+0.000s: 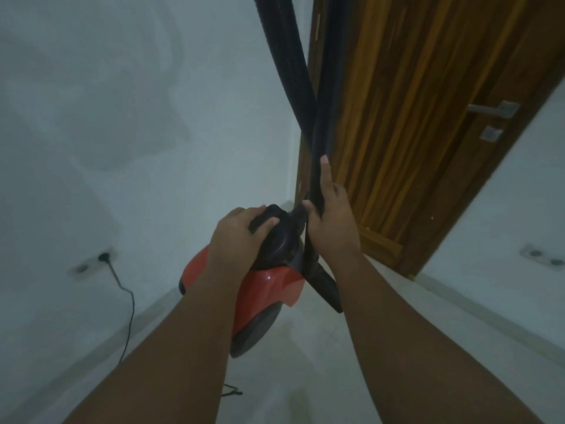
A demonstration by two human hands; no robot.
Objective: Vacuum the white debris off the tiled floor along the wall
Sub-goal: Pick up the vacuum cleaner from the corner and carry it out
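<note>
- Left hand (241,237): fingers curled over the black handle (263,223) on top of the vacuum cleaner (269,286), clamped on it.
- Right hand (333,221): wrapped round the black hose (284,56) just beside the handle. Thumb across the front, forefinger laid straight up along the hose, other fingers behind it.
- Vacuum cleaner: red body, black top, grey wheel at the lower end. Sits low at centre, tilted, under both hands. Cannot tell if it touches the floor (305,377).
- Hose: ribbed, rises from the vacuum top and runs out of view at the upper edge in two crossing runs. A black nozzle (328,290) points down to the right of the red body.
- Floor: pale tiles, dim light; debris cannot be made out.
- Wall (122,117): white, patchy, on the left. A socket (104,257) sits low on it with a black plug in; the cord (130,316) trails down to the floor.
- Wooden door (428,117) behind the hose, with a metal door handle (495,110).
</note>
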